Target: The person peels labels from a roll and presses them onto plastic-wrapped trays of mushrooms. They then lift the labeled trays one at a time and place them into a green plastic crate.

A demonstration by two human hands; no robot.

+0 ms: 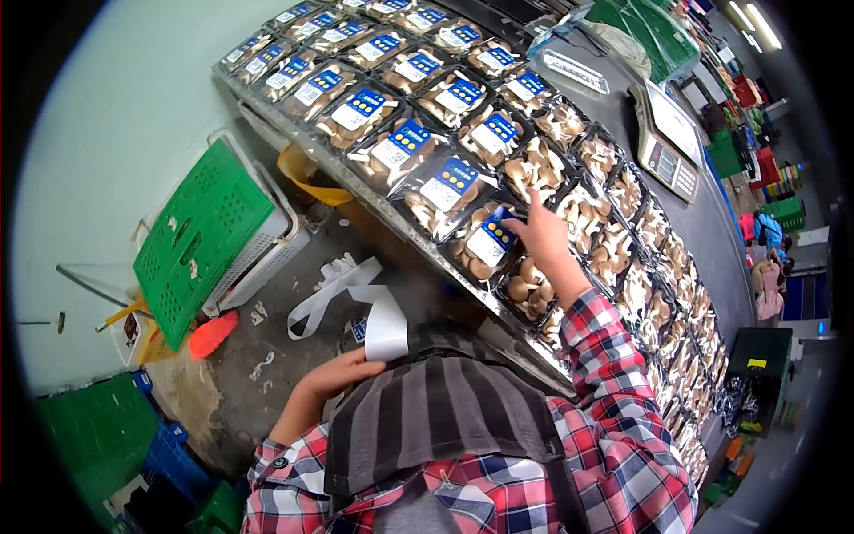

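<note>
My right hand [544,233] reaches over the table, its fingers apart, with a fingertip touching the blue-and-white label [495,235] on a wrapped mushroom tray [476,258]. Its index finger points toward the neighbouring unlabelled tray [536,169]. Low in front of my body, my left hand [342,372] holds the end of a white label strip [386,334], and the strip's empty backing curls down to the left. A label roll [356,331] is partly visible behind the strip. Rows of labelled trays [398,147] lie beyond my right hand, and unlabelled mushroom trays [636,294] lie to its right.
A digital scale [665,160] stands at the table's far side. On the left, a green crate [205,236] leans against a white basket [267,245]. An orange-red item [213,334] and paper scraps lie on the floor. The metal table edge [391,214] runs diagonally before me.
</note>
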